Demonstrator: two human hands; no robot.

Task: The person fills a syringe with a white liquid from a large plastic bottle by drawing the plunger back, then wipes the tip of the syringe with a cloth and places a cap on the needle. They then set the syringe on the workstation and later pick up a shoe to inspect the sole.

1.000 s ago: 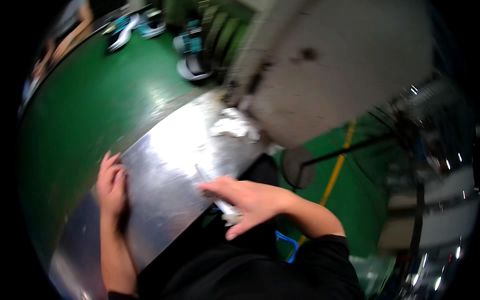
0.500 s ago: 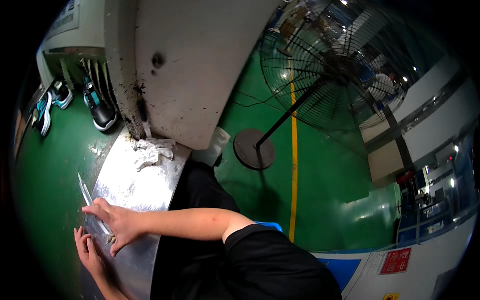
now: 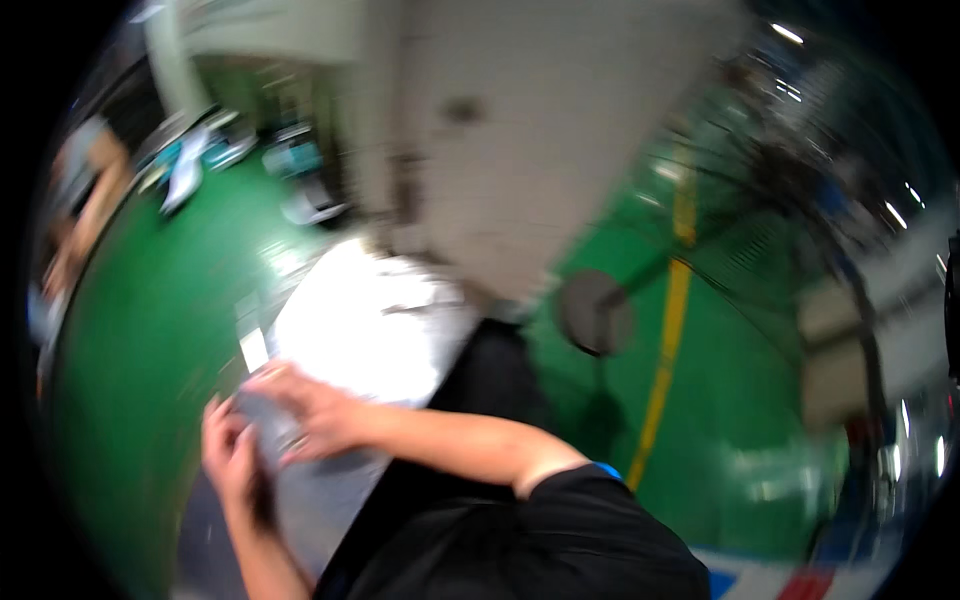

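Motion smears the picture. My right hand [image 3: 315, 408] reaches in from the right over the metal bench top [image 3: 330, 500], its fingers bent round a long, narrow, pale strip [image 3: 254, 350] that looks partly see-through. One bright end of the strip sticks out past the fingers toward the far side; its kind cannot be made out. My left hand [image 3: 234, 455] is just to the left and nearer, fingers curved and apart from the thumb, close to the strip's lower part. Whether it touches the strip is blurred. White crumpled cloth or paper [image 3: 420, 290] lies at the bench's far end.
Beyond the bench stands a grey machine panel [image 3: 540, 130]. Shoes [image 3: 300, 185] rest on the green floor at the far left. Another person's arm [image 3: 100, 185] shows at the left edge. A fan's round base [image 3: 594, 312] stands right of the bench, near a yellow floor line [image 3: 665, 370].
My view has swung, so the scene sits farther right. Another person's arm has come into sight at the left. My hands have drawn closer together around the strip.
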